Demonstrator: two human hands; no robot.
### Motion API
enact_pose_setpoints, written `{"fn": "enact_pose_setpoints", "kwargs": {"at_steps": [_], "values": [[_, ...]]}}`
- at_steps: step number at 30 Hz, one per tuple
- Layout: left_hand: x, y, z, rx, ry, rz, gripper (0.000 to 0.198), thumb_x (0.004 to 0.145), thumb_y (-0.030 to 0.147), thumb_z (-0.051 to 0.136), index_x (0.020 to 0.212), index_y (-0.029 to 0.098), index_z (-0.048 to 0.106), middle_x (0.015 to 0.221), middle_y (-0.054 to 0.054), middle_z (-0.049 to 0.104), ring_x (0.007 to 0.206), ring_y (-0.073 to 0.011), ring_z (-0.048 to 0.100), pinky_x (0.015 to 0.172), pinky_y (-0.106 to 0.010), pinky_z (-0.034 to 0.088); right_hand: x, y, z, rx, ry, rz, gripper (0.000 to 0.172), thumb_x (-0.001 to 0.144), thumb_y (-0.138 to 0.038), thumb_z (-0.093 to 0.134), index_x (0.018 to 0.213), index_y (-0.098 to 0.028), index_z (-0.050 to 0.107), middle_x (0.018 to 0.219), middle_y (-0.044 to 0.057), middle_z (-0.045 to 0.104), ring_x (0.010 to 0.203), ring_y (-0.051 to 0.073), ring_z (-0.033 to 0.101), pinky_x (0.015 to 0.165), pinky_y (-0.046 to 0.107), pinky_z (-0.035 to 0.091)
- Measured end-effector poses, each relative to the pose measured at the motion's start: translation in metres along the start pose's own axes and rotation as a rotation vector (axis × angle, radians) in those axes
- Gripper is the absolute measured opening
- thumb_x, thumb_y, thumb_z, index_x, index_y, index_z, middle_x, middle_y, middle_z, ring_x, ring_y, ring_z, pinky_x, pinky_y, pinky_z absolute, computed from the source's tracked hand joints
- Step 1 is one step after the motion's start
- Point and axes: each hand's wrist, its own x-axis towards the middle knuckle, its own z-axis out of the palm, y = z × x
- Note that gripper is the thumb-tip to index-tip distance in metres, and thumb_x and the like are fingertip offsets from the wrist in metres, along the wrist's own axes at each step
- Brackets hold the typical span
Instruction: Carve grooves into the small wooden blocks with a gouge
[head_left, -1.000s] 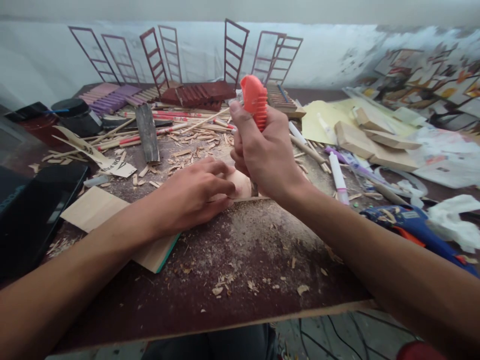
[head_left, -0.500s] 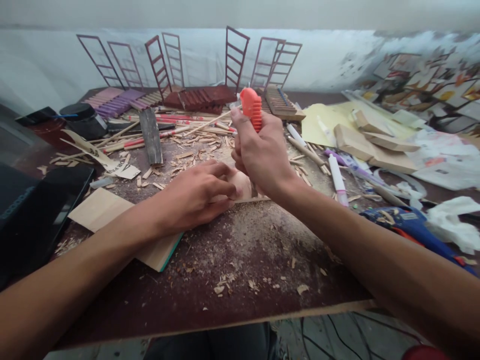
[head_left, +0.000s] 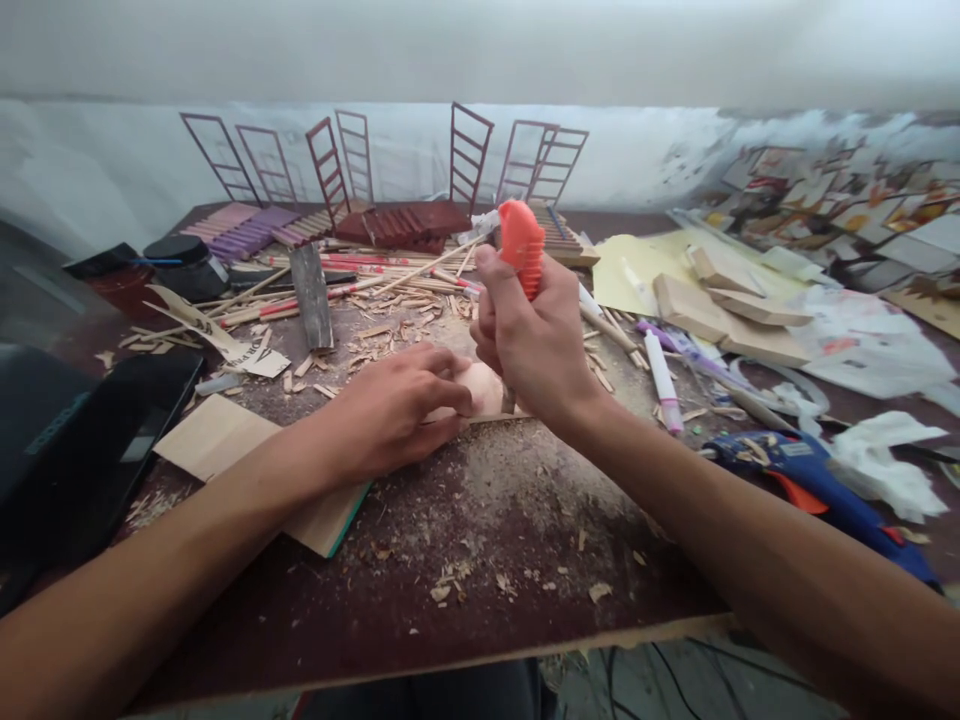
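Observation:
My right hand [head_left: 536, 325] is closed around the orange, ridged handle of a utility knife [head_left: 520, 245], held nearly upright; most of its lower end is hidden by the hand. Under it lies a pale, rounded piece of wood [head_left: 484, 388] on the table. Fingers of my left hand [head_left: 409, 405] are bent and press on this wood from the left, holding it down. A flat wooden board [head_left: 217, 435] with a green edge lies partly beneath my left forearm.
Wood shavings and dust cover the dark table [head_left: 525, 600]. Small ladder-like frames [head_left: 471, 150] stand at the back among thin sticks. Jars [head_left: 184, 268] and a black phone [head_left: 146, 440] are left. Wood blocks [head_left: 690, 305], a glue tube [head_left: 663, 380] and a blue glue gun [head_left: 840, 495] lie right.
The whole scene sits lower in the view as my head has tilted. My right hand and the knife have shifted slightly right relative to the wood; the left hand keeps its place.

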Motion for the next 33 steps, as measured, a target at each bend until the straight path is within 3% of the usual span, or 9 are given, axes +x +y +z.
{"fn": "enact_pose_setpoints", "kwargs": {"at_steps": [8,12,17,33], "values": [[0.001,0.000,0.000,0.010,-0.002,-0.005,0.021,0.098,0.024,0.058,0.099,0.021,0.079,0.122,-0.012,0.068,0.113,-0.0248,0.064,0.097,-0.041,0.051,0.003,-0.022,0.001,0.209,0.142,-0.077,0.054,0.087,-0.066,0.070,0.068,-0.026,0.037,0.052,-0.009,0.029,0.039,0.006,0.027,0.035,0.027,0.024],[0.000,-0.002,0.001,0.015,0.011,0.010,0.022,0.097,0.024,0.057,0.105,0.020,0.078,0.123,-0.012,0.068,0.112,-0.0250,0.065,0.096,-0.041,0.051,0.001,-0.011,0.002,0.176,0.121,0.013,0.052,0.084,-0.064,0.074,0.072,-0.026,0.040,0.053,-0.009,0.031,0.041,0.007,0.030,0.037,0.027,0.025],[0.000,-0.002,0.001,0.034,0.014,0.013,0.022,0.096,0.023,0.057,0.106,0.021,0.078,0.122,-0.012,0.068,0.110,-0.0241,0.065,0.095,-0.040,0.051,-0.001,-0.001,0.002,0.138,0.087,0.014,0.051,0.084,-0.064,0.073,0.072,-0.026,0.041,0.055,-0.008,0.032,0.043,0.008,0.030,0.038,0.028,0.024],[0.000,0.001,-0.003,0.007,0.003,0.009,0.020,0.098,0.026,0.058,0.101,0.020,0.076,0.114,-0.009,0.069,0.103,-0.0210,0.063,0.089,-0.036,0.049,-0.003,-0.003,0.001,0.114,0.054,0.043,0.054,0.082,-0.078,0.065,0.078,-0.027,0.048,0.055,-0.008,0.027,0.045,0.010,0.027,0.039,0.030,0.020]]}}
